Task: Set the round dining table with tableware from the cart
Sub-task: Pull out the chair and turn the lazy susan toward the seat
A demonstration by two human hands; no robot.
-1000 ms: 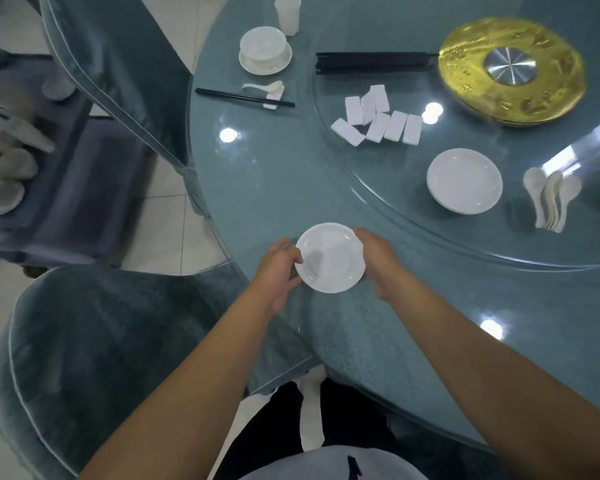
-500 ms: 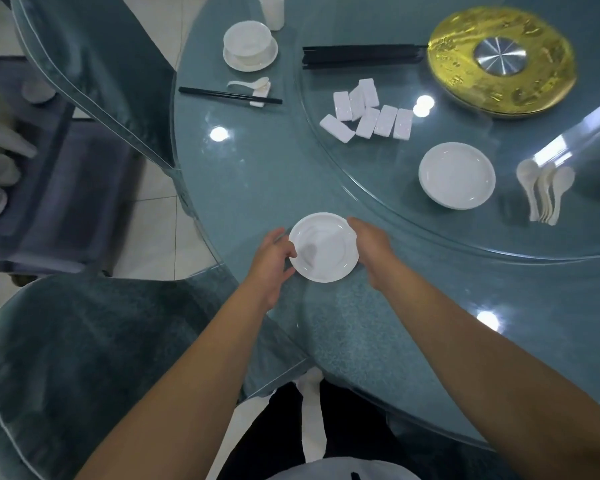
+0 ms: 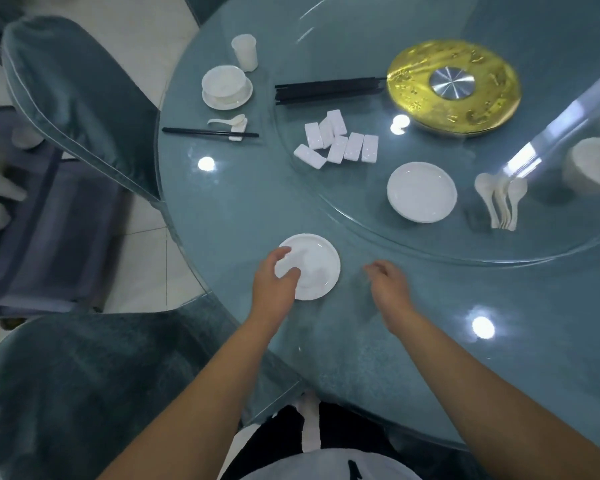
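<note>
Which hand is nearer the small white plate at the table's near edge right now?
Left. The left hand rests on the small white plate, fingers over its left rim. The right hand hangs off to its right, not touching.

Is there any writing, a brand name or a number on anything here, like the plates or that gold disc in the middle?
No text can be read anywhere in this view.
Gold disc: it carries raised marks around its face, too blurred to tell whether they are characters or ornament.
Near saucer, second saucer, cup, spoons and white rests: plain white, no print visible.
Black mark on the person's clothing: cut off, unreadable.
</note>
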